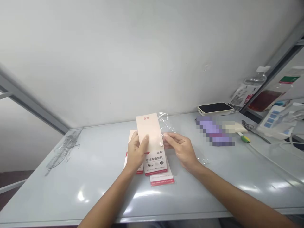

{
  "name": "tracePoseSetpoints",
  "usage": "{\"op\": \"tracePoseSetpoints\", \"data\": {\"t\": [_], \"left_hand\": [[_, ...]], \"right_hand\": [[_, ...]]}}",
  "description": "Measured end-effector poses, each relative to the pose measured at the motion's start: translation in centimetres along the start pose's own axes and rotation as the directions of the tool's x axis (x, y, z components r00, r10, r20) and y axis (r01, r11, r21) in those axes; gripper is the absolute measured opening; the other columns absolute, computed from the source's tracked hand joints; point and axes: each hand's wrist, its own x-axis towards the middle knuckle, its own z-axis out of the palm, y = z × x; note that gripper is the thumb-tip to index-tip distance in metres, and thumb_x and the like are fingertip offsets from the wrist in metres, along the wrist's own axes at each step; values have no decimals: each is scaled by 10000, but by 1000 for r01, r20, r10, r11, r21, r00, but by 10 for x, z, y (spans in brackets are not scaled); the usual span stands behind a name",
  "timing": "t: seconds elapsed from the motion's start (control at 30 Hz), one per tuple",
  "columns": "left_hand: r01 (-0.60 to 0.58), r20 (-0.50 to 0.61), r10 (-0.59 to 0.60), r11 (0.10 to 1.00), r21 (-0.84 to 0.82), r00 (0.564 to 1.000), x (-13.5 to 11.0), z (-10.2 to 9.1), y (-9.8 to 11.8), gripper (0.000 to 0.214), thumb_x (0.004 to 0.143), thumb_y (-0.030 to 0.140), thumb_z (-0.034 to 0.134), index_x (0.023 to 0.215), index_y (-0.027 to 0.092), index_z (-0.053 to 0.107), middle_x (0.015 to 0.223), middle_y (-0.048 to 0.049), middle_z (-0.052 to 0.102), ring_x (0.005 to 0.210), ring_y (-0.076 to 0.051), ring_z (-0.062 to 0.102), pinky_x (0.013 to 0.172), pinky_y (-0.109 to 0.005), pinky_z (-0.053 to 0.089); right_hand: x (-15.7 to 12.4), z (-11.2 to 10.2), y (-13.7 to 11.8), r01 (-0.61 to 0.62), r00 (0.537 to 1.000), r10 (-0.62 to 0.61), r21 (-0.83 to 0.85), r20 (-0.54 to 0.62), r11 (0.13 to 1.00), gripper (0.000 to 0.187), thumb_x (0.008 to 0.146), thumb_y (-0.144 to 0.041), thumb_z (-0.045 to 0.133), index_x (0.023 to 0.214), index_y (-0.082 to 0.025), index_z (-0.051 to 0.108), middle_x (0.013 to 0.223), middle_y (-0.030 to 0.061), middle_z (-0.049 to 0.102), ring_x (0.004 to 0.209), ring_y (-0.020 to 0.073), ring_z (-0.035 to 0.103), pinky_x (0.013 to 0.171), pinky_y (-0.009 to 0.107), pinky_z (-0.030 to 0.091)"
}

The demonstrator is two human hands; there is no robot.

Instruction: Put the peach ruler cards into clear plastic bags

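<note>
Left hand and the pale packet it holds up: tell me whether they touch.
Touching: the head view shows the left hand with its thumb laid over the front of the pale packet.

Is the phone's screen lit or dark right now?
Dark: the phone lies face up on the desk, and its screen shows plain black. I cannot tell whether it is switched off or asleep.
</note>
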Motion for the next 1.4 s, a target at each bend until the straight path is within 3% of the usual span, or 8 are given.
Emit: {"op": "tracePoseSetpoints", "data": {"t": [0.13,0.23,0.43,0.57,0.77,1.0,1.13,1.4], "left_hand": [[55,81,-50,997,-50,995,2,-3,2,322,813,352,476,1079,201,576,1135,-75,557,1047,-235,519,801,-336,472],[86,155,-75,994,-68,985,2,-3,1,320,814,358,476,1087,221,571,1143,-72,559,1065,-242,511,760,-331,488],[233,258,-194,964,-131,947,0,-3,4,343,760,408,536,1004,178,607,907,-81,659,837,-237,616,650,-338,510],[302,346,-229,937,-174,910,-1,-5,9,331,746,399,552,965,160,616,863,-83,667,769,-229,625,641,-349,515],[325,261,-253,901,-288,932,2,-6,8,426,676,313,640,1055,142,548,1022,-118,628,918,-266,595,728,-389,509],[479,300,-399,832,-280,867,1,-9,7,410,724,432,575,1008,136,590,941,-130,659,783,-258,636,638,-374,516],[508,313,-417,799,-321,853,0,-6,6,406,711,423,597,991,129,597,926,-128,666,775,-264,640,627,-370,517],[534,302,-445,763,-365,843,-1,1,3,412,663,380,653,976,118,596,906,-126,667,765,-256,636,637,-350,510]], "right_hand": [[0,0,0,-6,999,6,13,-45,1000,281,672,-419,645,844,-199,676,775,41,693,712,202,642,641,333,520],[1,0,0,16,1000,-16,23,-4,1000,272,692,-401,633,861,-191,669,820,44,690,715,202,643,647,341,523],[1,-1,-3,-9,998,8,22,61,1000,279,686,-408,635,868,-200,679,802,31,690,703,192,639,672,340,518],[3,-5,-4,-19,993,19,1,118,1000,275,697,-398,629,866,-187,680,747,36,679,629,165,609,608,307,502],[5,-7,-6,-76,977,82,-35,195,996,266,676,-376,649,837,-166,676,672,26,652,596,140,573,577,279,459],[3,-9,-13,-62,939,108,-146,327,987,218,686,-379,631,712,-166,673,582,5,618,552,125,550,555,269,439],[4,-9,-12,-57,936,117,-185,331,981,230,686,-385,626,675,-158,656,615,14,622,558,131,551,557,278,447],[3,-8,-10,-147,940,210,-237,267,960,318,652,-383,665,857,-146,610,639,19,640,569,145,575,591,295,459]]}}
